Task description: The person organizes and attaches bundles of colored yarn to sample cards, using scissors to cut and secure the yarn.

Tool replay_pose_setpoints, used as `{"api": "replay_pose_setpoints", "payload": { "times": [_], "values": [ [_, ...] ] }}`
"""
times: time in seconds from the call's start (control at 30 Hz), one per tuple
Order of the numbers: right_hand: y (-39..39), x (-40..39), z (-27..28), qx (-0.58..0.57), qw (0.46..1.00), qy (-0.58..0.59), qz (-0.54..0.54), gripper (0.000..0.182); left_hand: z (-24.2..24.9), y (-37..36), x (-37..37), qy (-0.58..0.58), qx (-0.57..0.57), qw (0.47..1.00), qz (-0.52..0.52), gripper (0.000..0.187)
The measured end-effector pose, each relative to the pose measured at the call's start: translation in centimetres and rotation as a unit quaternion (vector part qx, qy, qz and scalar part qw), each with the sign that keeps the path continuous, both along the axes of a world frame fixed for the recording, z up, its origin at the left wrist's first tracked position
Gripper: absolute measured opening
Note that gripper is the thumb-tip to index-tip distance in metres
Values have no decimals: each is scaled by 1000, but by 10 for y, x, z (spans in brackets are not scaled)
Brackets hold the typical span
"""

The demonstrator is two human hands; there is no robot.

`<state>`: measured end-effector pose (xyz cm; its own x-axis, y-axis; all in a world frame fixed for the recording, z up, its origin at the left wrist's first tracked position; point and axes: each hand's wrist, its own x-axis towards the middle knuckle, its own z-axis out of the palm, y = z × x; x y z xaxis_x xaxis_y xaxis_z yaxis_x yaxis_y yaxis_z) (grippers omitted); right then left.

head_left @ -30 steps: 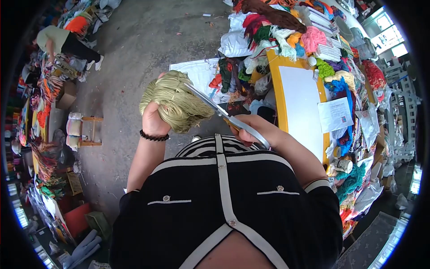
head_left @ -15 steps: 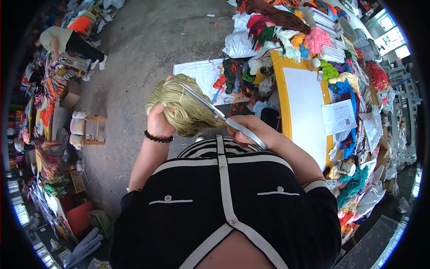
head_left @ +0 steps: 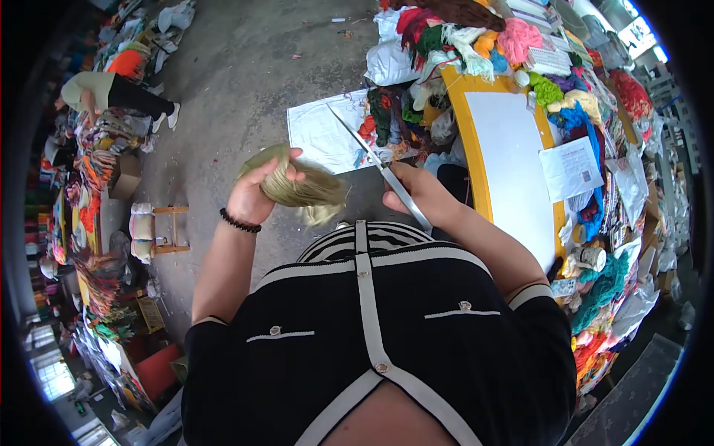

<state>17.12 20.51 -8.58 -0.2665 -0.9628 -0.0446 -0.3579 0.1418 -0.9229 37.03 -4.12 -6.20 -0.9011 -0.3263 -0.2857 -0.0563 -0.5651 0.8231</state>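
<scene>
A bundle of olive-green yarn (head_left: 301, 186) hangs sideways from my left hand (head_left: 256, 189), whose fingers wrap round it; a dark beaded bracelet circles that wrist. My right hand (head_left: 422, 195) holds large metal scissors (head_left: 381, 165) by the handles, the blades pointing up and left, apart from the yarn. The blades look nearly closed. Below the yarn, a few loose strands hang near the striped cloth at my waist.
A yellow-edged table (head_left: 482, 178) with a white top stands at the right, with heaped colored yarn and a paper sheet (head_left: 571, 171) beside it. A white sheet (head_left: 316, 134) lies on the floor ahead. Near a wooden stool (head_left: 171, 229) at the left, another person (head_left: 130, 95) bends over yarn.
The scissors have come away from the yarn and moved right. My left hand has moved slightly left and now closes round the yarn, which looks narrower and more gathered.
</scene>
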Motion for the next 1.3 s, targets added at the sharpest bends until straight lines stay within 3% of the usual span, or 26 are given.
{"api": "replay_pose_setpoints", "payload": {
  "times": [0.03,0.1,0.17,0.2,0.27,0.37,0.43,0.57,0.63,0.73,0.9,0.97,1.17,1.3],
  "values": [
    [4,1,-5,0,1000,-5,-6,53,-2,-2,-7,-22,14,999,-33,47],
    [10,1,-10,111,992,65,-16,63,-4,-12,-27,-84,24,995,-56,50],
    [13,1,-9,138,987,87,1,65,-5,-32,-39,-90,59,980,-164,46],
    [11,1,-10,150,985,82,23,65,11,-26,-50,-184,-13,976,-119,50],
    [9,3,-16,157,984,71,42,66,24,-40,-58,-214,-89,958,-171,43],
    [2,7,-38,113,991,13,71,72,51,-54,-62,-254,-119,937,-207,39],
    [-7,7,-48,36,960,-218,174,85,68,-63,-62,-279,-129,926,-219,37],
    [-21,3,-36,82,914,-283,278,97,99,-66,-66,-320,-154,914,-197,33],
    [-29,1,-32,62,915,-268,295,94,111,-58,-70,-345,-187,882,-261,32],
    [-45,6,-43,50,881,-352,312,83,119,-27,-75,-376,-216,861,-267,25],
    [-60,3,-28,22,900,-324,291,83,107,-7,-75,-397,-309,793,-344,23],
    [-54,-2,-19,40,921,-262,285,81,111,-4,-77,-406,-330,759,-387,22],
    [-50,21,-28,-68,943,-260,198,76,112,25,-74,-389,-362,755,-385,19],
    [-33,6,-12,1,948,-225,224,76,112,14,-66,-397,-332,775,-363,19]
  ]
}}
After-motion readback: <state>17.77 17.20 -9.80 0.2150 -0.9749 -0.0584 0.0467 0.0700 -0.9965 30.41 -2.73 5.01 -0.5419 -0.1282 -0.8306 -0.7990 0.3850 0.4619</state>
